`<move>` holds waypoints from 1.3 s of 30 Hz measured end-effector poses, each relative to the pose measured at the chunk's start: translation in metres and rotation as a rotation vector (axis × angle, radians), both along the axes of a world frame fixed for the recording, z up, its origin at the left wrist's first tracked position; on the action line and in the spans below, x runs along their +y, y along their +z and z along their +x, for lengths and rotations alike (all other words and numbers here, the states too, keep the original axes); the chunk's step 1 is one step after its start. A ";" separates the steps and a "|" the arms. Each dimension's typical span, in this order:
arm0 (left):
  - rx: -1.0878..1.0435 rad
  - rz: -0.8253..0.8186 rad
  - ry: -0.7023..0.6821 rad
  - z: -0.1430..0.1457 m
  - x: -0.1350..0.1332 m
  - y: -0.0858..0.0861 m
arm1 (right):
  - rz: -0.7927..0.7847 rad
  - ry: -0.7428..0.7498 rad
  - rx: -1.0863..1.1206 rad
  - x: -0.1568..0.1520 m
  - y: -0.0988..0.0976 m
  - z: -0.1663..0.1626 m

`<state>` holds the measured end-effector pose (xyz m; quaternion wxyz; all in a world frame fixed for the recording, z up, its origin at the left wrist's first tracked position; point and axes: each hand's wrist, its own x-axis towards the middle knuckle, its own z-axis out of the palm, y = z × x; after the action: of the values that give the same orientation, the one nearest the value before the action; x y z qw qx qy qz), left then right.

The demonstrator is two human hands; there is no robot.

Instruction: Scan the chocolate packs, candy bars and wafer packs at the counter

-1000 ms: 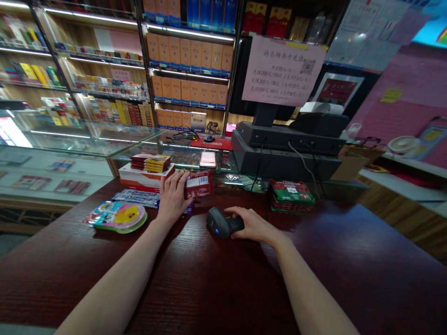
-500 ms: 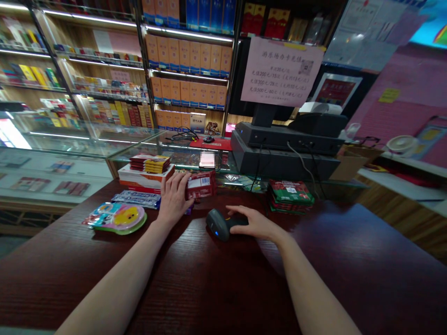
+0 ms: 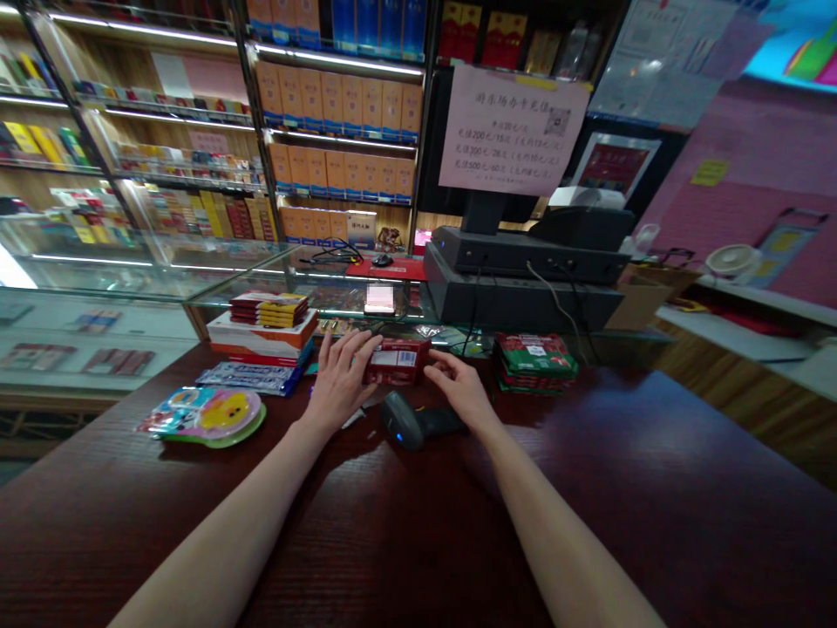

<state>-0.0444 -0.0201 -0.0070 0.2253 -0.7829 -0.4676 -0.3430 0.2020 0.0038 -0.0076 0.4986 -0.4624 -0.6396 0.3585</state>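
A red box [image 3: 396, 361] with a barcode on a white panel lies on the dark wooden counter. My left hand [image 3: 340, 377] has its left end between the thumb and the fingers. Just off the box's right end is my right hand [image 3: 461, 389], its fingers apart and slightly curled, holding nothing. In front of the box rests a black barcode scanner [image 3: 406, 422] with a small blue light, its handle pointing toward my right wrist. Small pale scraps [image 3: 354, 419] lie beside the scanner.
To the left are a white-orange box [image 3: 261, 336] topped with red and yellow packets, blue-silver packets [image 3: 252, 377] and a colourful toy pack [image 3: 202, 414]. At right sits a stack of green-red packets [image 3: 537, 359]. Behind stands a register [image 3: 523, 283].
The red box has shifted right and now sits level, with my left hand moving along. My right hand has left the scanner's handle and risen toward the box. The view has shifted slightly.
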 end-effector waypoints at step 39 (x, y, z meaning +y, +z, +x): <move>-1.050 -0.624 -0.427 0.010 0.007 0.004 | 0.161 -0.156 0.095 -0.006 0.003 -0.004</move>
<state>-0.0347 -0.0126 -0.0026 -0.3449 -0.6154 -0.4271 -0.5656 0.1977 -0.0024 -0.0050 0.5901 -0.4518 -0.6040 0.2877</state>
